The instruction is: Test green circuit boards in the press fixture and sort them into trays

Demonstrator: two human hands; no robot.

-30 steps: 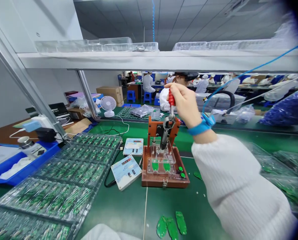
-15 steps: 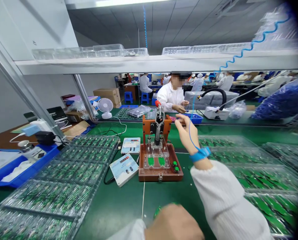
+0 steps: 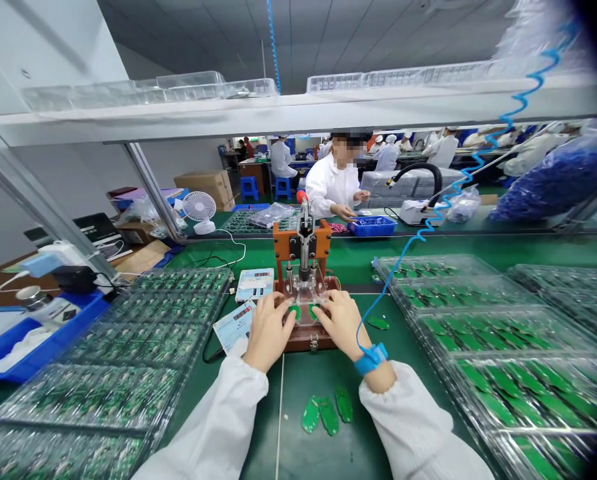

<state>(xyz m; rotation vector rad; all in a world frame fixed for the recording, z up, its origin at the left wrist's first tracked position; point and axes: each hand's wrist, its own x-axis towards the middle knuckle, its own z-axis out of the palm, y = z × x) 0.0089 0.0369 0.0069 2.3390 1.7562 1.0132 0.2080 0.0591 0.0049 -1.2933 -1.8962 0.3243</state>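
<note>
In front of me stands a test press (image 3: pixel 304 250) with an orange frame, a red-knobbed lever and a brown wooden base. Two green circuit boards sit side by side in its clear holder, the left board (image 3: pixel 294 312) and the right board (image 3: pixel 314 311). My left hand (image 3: pixel 271 328) reaches in from the left, fingers spread, its thumb at the left board. From the other side my right hand (image 3: pixel 342 321), wearing a blue wrist strap (image 3: pixel 371 359), has its thumb at the right board, fingers apart. Three loose green boards (image 3: pixel 328 415) lie on the mat nearer me.
Trays of boards flank the mat, one on the left (image 3: pixel 153 333) and several on the right (image 3: pixel 478 313). Two counter boxes (image 3: pixel 235 327) adjoin the press. Another board (image 3: pixel 378 323) lies right of it. A coiled blue cord (image 3: pixel 403 250) hangs to my strap. A co-worker (image 3: pixel 333 180) sits opposite.
My right hand has come down from beside the lever to the right board. My left hand has moved forward from the near mat to the left board, leaving loose boards in view.
</note>
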